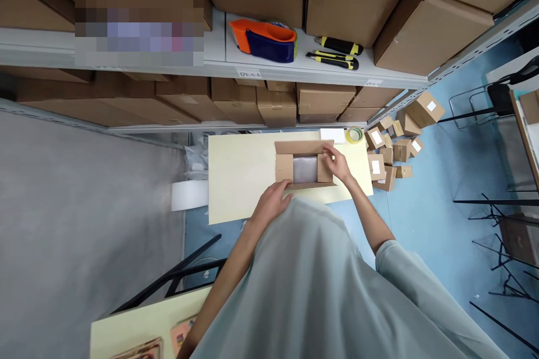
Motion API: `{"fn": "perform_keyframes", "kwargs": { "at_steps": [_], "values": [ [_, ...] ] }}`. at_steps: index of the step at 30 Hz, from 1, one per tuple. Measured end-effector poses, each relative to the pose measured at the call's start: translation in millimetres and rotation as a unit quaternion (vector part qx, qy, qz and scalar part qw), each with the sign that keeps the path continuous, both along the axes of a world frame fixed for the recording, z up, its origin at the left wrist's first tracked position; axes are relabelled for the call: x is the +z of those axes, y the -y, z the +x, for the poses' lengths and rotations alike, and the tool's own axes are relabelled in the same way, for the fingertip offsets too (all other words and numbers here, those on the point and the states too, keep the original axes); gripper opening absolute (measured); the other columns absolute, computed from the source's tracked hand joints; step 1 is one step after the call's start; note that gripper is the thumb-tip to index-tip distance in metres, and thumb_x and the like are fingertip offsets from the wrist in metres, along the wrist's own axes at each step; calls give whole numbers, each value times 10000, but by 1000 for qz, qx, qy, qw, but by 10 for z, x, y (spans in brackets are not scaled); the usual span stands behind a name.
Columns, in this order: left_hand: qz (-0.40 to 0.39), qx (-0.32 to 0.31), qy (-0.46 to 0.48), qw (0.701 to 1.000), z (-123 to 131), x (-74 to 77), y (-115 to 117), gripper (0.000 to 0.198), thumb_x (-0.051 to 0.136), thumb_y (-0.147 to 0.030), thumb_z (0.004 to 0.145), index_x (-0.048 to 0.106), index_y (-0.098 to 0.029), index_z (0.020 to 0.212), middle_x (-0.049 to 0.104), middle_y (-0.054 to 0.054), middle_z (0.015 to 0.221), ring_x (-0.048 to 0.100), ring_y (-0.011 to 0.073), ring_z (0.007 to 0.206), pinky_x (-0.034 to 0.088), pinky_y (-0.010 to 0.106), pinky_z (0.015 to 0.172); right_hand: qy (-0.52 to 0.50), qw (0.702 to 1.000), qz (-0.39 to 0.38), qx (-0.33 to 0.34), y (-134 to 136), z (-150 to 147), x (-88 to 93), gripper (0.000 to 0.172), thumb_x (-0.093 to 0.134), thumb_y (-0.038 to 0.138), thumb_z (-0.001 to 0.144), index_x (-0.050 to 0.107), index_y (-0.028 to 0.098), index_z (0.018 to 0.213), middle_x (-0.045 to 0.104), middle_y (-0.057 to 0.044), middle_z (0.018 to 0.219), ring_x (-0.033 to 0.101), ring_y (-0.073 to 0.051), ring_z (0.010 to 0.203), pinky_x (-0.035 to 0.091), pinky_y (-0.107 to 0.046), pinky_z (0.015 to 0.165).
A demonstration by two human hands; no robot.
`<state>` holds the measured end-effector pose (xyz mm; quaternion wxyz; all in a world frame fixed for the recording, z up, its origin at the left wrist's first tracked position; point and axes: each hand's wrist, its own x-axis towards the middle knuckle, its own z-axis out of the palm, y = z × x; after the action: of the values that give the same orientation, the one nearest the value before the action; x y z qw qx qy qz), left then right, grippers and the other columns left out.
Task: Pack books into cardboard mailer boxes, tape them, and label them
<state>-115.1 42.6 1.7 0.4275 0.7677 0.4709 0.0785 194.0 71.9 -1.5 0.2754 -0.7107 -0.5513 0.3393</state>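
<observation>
A small cardboard box (284, 168) stands on the pale yellow table with its flaps raised or folded outward. Inside it lies a flat, greyish, shiny item (305, 170), too small to name. My left hand (273, 201) holds the near left corner of the box, fingers at the near flap. At the far right corner, my right hand (337, 164) pinches a flap between thumb and fingers. Just beyond that hand are a white box-like item (332, 135) and a roll of tape (354, 134).
Above the table, a shelf (269, 70) carries large cartons, an orange and blue tape dispenser (265, 40) and several utility knives (337, 53). Small parcels (385, 157) are piled right of the table (240, 179). A white roll (189, 196) is at its left.
</observation>
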Motion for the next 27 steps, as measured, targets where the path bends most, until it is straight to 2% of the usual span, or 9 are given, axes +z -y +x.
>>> {"fn": "perform_keyframes", "kwargs": {
  "at_steps": [3,5,7,10,15,18,21,24,27],
  "values": [
    [-12,35,10,999,25,-20,-71,410,604,-397,1000,595,-248,1383,748,129,1379,739,314,1227,586,470,1063,-80,991,-13,-110,67,56,18,649,468,603,1042,537,185,1534,791,-97,1093,776,-243,971,652,-402,879],
    [4,77,22,997,26,-20,-128,493,587,-435,1023,537,-237,1472,700,152,1456,741,311,1227,598,465,1036,-138,983,-30,-119,110,102,44,691,415,698,1039,604,178,1454,763,-63,959,764,-218,848,650,-356,786],
    [44,127,18,991,15,-19,-191,631,574,-444,1032,433,-204,1599,621,202,1537,726,326,1250,610,472,1002,-145,983,-32,-107,159,147,63,688,399,739,1036,696,184,1314,726,-42,873,736,-202,791,640,-335,759],
    [98,159,-5,982,-12,-37,-291,748,566,-412,1030,327,-198,1706,480,240,1650,674,350,1338,613,482,1007,-50,994,-2,-97,246,199,48,608,477,717,1022,766,204,1171,711,-41,893,694,-198,813,633,-359,854],
    [102,126,-32,986,-18,-184,-397,469,526,-369,1038,665,-239,1467,408,176,1737,658,346,1358,585,483,1076,14,998,-19,-66,397,163,-114,433,636,593,950,798,208,1064,703,-123,1202,701,-238,1051,626,-392,964],
    [69,139,-13,988,37,-286,-408,428,511,-380,1043,695,-224,1397,598,182,1595,731,311,1203,592,449,1035,-25,997,-32,-73,448,62,-222,337,628,504,964,735,233,1134,718,-106,1294,702,-235,1187,618,-388,1032],
    [35,179,-3,983,117,-319,-407,437,504,-400,1043,677,-240,1412,810,114,1171,762,265,943,603,390,908,-47,992,-45,-108,448,-38,-266,265,598,452,986,669,254,1146,760,-71,1259,732,-236,1177,609,-404,1057],
    [11,218,-15,976,169,-261,-405,449,530,-420,1021,704,-245,1397,796,55,886,733,255,789,584,365,809,-44,990,-50,-126,424,-96,-223,258,587,452,976,651,261,1138,780,-65,1221,744,-248,1160,594,-425,1074],
    [17,246,-9,969,139,-145,-399,455,560,-446,1014,726,-250,1390,809,53,915,739,248,798,580,359,815,-36,990,-36,-130,392,-132,-122,324,558,504,979,650,263,1176,786,-70,1196,749,-249,1134,580,-422,1086]
  ]
}}
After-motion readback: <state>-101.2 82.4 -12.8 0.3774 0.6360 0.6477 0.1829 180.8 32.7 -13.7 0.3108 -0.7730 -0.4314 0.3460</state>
